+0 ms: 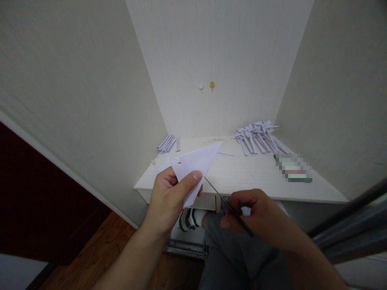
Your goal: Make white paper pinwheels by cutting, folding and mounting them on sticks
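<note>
My left hand (pixel 177 189) is closed on a folded white sheet of paper (pixel 201 159), its thumb pressed on top. The sheet comes to a sharp point toward the upper right, and a slit shows near its left side. In my right hand (pixel 256 213) is a pair of black-handled scissors (pixel 234 215), seen almost edge-on. Their thin metal tip points up and left, close to the paper's right edge beside my left thumb. I cannot tell whether the blades are parted.
Rolled paper tubes (pixel 167 143) lie at the desk's (pixel 242 181) back left. Paper pinwheels on rolled sticks (pixel 256 137) are heaped at the back right. A blurred-out phone-like device (pixel 293 168) lies in front of them. Walls (pixel 211 48) enclose the desk; my knees (pixel 238 249) are below.
</note>
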`<state>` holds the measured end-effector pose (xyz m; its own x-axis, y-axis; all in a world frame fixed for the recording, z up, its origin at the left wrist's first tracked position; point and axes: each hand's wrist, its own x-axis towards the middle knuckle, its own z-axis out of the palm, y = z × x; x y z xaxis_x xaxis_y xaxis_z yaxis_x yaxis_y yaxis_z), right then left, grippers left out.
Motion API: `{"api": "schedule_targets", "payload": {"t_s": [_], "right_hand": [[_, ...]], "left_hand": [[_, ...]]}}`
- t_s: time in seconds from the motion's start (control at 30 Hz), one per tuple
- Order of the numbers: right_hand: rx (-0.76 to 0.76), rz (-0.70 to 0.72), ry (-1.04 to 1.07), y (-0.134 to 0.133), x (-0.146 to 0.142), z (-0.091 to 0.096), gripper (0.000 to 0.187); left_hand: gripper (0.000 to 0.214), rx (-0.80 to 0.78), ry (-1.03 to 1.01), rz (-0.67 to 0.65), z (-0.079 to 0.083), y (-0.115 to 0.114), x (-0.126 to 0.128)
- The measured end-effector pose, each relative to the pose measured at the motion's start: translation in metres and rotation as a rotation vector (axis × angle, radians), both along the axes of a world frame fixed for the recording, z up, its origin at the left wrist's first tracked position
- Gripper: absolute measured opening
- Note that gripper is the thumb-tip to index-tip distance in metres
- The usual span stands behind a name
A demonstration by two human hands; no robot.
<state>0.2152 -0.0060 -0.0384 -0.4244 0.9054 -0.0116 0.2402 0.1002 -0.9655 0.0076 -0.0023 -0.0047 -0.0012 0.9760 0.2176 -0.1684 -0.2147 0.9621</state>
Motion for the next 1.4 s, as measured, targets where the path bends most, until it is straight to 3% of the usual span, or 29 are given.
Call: {"api": "schedule_targets", "payload": {"t_s": [0.23, 0.67, 1.03, 1.4], "right_hand": [[-0.025, 0.055, 0.019, -0.001, 0.001, 0.002, 0.032], [-0.054, 0.166, 0.024, -0.002, 0.008, 0.004, 0.032], [-0.048, 0.176, -0.021, -0.002, 0.011, 0.002, 0.041], [-0.025, 0.172, -0.037, -0.003, 0.011, 0.003, 0.041]], "left_hand": [[0.03, 0.026, 0.032, -0.035, 0.001, 0.003, -0.003], [0.024, -0.081, 0.066, -0.332, 0.024, -0.001, -0.012], [0.028, -0.101, 0.272, -0.383, 0.035, 0.002, -0.022], [0.025, -0.113, 0.272, -0.417, 0.039, 0.002, -0.025]]}}
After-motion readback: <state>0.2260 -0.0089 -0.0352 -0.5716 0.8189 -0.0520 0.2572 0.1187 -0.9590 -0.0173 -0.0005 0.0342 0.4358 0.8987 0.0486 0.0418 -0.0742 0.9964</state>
